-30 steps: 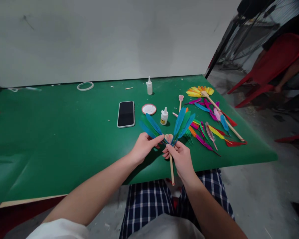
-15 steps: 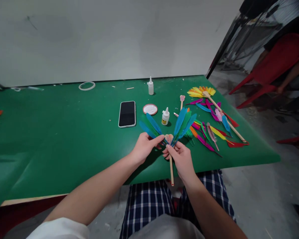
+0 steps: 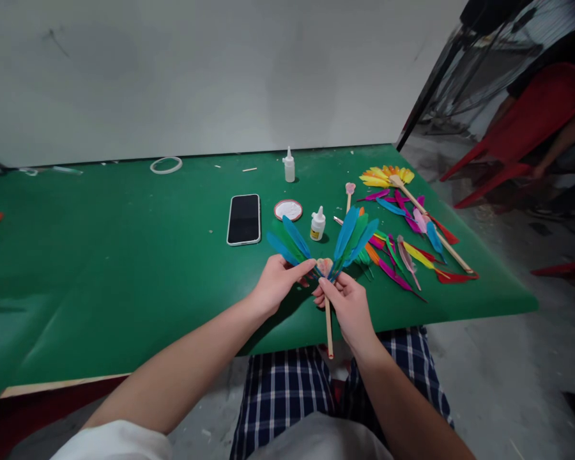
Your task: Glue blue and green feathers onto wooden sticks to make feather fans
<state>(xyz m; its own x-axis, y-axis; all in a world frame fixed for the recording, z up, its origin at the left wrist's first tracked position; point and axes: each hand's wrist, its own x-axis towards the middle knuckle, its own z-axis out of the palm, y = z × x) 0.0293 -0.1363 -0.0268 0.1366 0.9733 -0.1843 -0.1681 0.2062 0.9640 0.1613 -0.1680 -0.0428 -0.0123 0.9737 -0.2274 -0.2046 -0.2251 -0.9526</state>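
My left hand (image 3: 282, 283) pinches the lower ends of blue and green feathers (image 3: 290, 241) fanned out to the left. Between finger and thumb, my right hand (image 3: 344, 298) grips a wooden stick (image 3: 329, 329) just below its pinkish, heart-shaped head (image 3: 324, 266). More blue and green feathers (image 3: 355, 236) rise from that head on the right, their quills partly hidden by my fingers. Just beyond the hands stands a small white glue bottle (image 3: 317, 225) with a yellow label. A round lid (image 3: 288, 210) holding white paste lies behind it.
A phone (image 3: 244, 219) lies left of the lid, and a second white bottle (image 3: 289, 165) stands farther back. Loose coloured feathers (image 3: 397, 268) and a yellow feather fan (image 3: 387, 176) on a stick cover the right side. A clear ring (image 3: 166, 165) rests near the wall. A red chair (image 3: 539, 128) is at right.
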